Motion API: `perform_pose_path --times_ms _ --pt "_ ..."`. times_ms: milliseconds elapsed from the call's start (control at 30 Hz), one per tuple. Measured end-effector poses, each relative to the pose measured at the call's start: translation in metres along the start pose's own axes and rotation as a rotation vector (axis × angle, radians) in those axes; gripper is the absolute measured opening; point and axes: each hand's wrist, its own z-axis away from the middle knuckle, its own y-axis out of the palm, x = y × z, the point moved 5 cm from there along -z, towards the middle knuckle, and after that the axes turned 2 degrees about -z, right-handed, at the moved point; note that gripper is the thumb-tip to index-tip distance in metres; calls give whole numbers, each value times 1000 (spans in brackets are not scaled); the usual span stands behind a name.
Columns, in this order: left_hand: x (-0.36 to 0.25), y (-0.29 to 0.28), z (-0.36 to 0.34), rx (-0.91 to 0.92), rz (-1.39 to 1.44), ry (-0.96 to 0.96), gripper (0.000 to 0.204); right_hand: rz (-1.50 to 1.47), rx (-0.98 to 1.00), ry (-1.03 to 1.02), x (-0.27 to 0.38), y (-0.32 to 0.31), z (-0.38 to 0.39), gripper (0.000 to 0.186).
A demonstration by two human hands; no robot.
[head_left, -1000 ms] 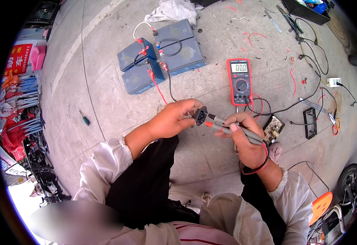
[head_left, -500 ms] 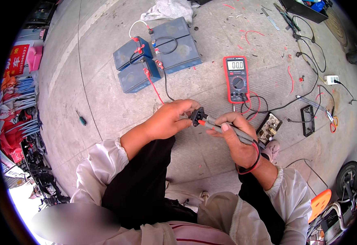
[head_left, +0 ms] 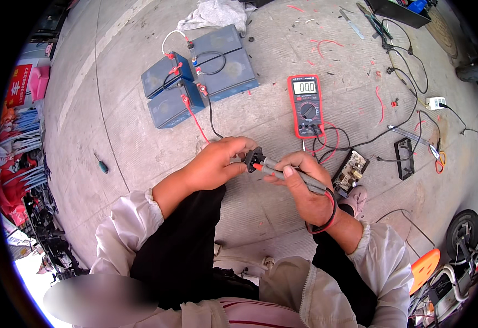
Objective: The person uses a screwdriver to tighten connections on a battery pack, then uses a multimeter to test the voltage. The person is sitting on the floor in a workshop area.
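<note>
Between finger and thumb, my left hand [head_left: 211,164] grips a small black socket [head_left: 253,160]. Red and black leads [head_left: 197,126] run from the batteries toward this hand; where they join the socket is hidden. My right hand [head_left: 309,188] is closed round two grey test probes [head_left: 299,179], one red near its tip. Their tip ends are at the socket's face, though contact cannot be made out. Looped probe wires hang by my right wrist. Beyond, a red multimeter [head_left: 307,109] lies face up with its display lit.
Several grey-blue batteries [head_left: 225,63], joined by cables, stand ahead on the left. An open circuit board [head_left: 351,171], black casing [head_left: 404,158], scissors [head_left: 441,159] and power strip [head_left: 436,103] lie right. A screwdriver [head_left: 102,164] lies left, and wire scraps [head_left: 380,104] litter the concrete floor.
The whole scene has shifted slightly left in view. My hands keep their hold on the socket and probes, with the probe ends still at the socket.
</note>
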Motion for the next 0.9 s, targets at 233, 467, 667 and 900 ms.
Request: perform_pose_path --times_ms 233,467,667,900 --pt "-1 1 0 0 6 14 48 -20 -3 8 -1 0 1 15" --pt "1 -3 2 -107 -26 89 58 19 -27 -21 8 -4 6 15" --pt "-7 -3 3 -10 107 -21 67 59 6 -131 12 4 5 14" --pt "1 2 4 64 279 -46 63 277 43 -291 19 12 6 17"
